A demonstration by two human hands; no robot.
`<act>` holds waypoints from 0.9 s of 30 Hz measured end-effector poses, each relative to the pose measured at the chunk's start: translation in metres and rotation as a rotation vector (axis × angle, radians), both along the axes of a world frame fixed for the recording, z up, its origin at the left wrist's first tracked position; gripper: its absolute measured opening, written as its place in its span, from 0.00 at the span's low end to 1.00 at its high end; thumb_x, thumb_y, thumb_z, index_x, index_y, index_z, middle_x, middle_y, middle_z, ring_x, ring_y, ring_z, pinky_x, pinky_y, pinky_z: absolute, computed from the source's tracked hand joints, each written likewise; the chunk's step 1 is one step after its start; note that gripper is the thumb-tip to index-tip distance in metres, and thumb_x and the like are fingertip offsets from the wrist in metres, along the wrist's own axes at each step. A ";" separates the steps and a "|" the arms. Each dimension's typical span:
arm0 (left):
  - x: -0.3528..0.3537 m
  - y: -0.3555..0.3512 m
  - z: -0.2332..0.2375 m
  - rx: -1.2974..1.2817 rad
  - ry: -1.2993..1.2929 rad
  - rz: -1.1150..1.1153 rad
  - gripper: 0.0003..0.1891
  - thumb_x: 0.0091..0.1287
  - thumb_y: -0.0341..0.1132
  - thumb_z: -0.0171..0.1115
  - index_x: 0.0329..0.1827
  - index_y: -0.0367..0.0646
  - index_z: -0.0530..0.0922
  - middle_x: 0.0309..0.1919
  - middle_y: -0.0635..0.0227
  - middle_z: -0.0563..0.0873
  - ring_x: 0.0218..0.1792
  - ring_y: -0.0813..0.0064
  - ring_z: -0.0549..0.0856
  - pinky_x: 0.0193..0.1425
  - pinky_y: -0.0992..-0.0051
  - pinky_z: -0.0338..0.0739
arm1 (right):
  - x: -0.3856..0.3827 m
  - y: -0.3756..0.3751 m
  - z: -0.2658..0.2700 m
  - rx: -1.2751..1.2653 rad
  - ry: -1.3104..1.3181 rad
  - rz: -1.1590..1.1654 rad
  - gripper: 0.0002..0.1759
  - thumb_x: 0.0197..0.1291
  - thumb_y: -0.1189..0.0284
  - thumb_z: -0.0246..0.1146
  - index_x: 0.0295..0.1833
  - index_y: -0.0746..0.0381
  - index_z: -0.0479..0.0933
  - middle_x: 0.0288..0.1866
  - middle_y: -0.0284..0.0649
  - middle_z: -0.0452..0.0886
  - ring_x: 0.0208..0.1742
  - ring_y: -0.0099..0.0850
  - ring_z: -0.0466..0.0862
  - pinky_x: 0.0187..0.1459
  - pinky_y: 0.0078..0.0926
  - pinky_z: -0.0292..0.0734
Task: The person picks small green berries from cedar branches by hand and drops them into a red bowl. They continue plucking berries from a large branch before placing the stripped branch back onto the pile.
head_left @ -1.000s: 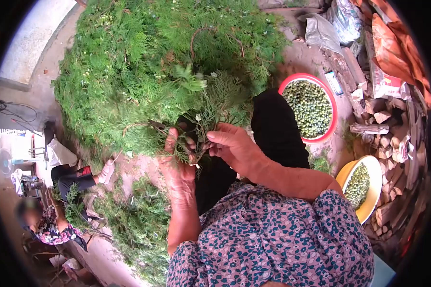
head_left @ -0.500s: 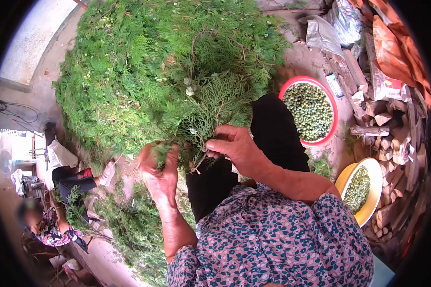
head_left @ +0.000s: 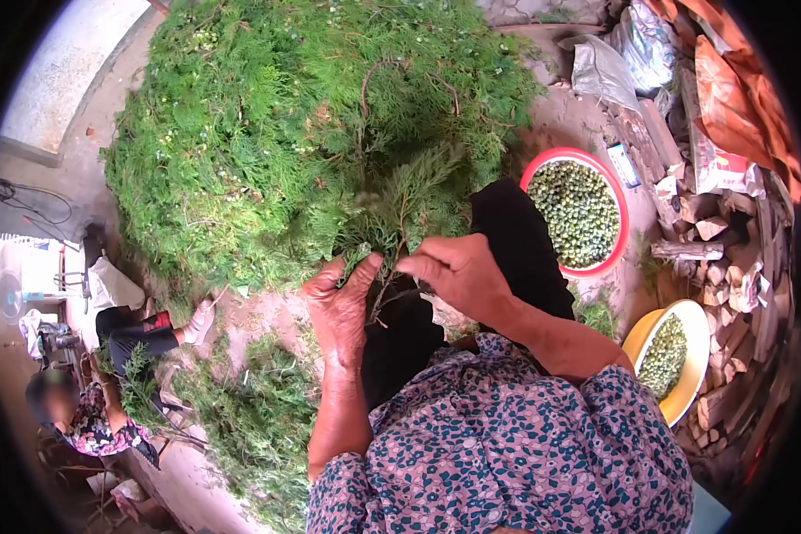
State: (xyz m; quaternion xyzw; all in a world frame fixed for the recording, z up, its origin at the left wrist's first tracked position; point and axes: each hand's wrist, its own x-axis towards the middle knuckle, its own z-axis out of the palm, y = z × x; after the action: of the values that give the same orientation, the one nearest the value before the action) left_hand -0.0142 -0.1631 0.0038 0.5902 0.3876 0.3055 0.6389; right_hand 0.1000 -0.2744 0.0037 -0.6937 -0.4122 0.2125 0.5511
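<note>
A feathery green cypress sprig (head_left: 423,178) with a thin bare stem end stands up between my hands, over my knees. My left hand (head_left: 340,303) is closed, thumb and fingers pinched at the left side of the sprig, with a bit of greenery showing at the fingertips. On the other side, my right hand (head_left: 465,278) is closed with its fingertips at the stem; its curled fingers partly hide the grip. Behind both hands rises a large heap of cut cypress branches (head_left: 240,151) dotted with pale green cones.
To the right stand a red-rimmed basin (head_left: 624,218) and a yellow basin (head_left: 700,356), both holding small green cones. Split firewood (head_left: 716,294) and sacks (head_left: 601,71) line the far right. More branches (head_left: 249,418) lie lower left, near another seated person (head_left: 98,427).
My left hand has moved right, to the sprig near my right hand. The sprig's top is now blurred and its pale cones no longer show clearly. My right hand has shifted slightly right.
</note>
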 end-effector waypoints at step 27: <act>-0.014 0.004 -0.009 -0.084 -0.158 0.015 0.07 0.53 0.24 0.66 0.35 0.41 0.81 0.31 0.75 0.82 0.30 0.85 0.76 0.39 0.84 0.70 | 0.010 -0.016 -0.021 0.076 1.213 0.039 0.09 0.60 0.69 0.57 0.31 0.63 0.74 0.20 0.32 0.70 0.17 0.20 0.67 0.16 0.17 0.56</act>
State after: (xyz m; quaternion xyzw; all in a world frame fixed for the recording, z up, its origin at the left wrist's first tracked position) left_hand -0.0286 -0.1594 -0.0048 0.5340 0.3528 0.3394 0.6893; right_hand 0.1099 -0.2906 -0.0168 -0.4209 -0.0443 0.5651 0.7082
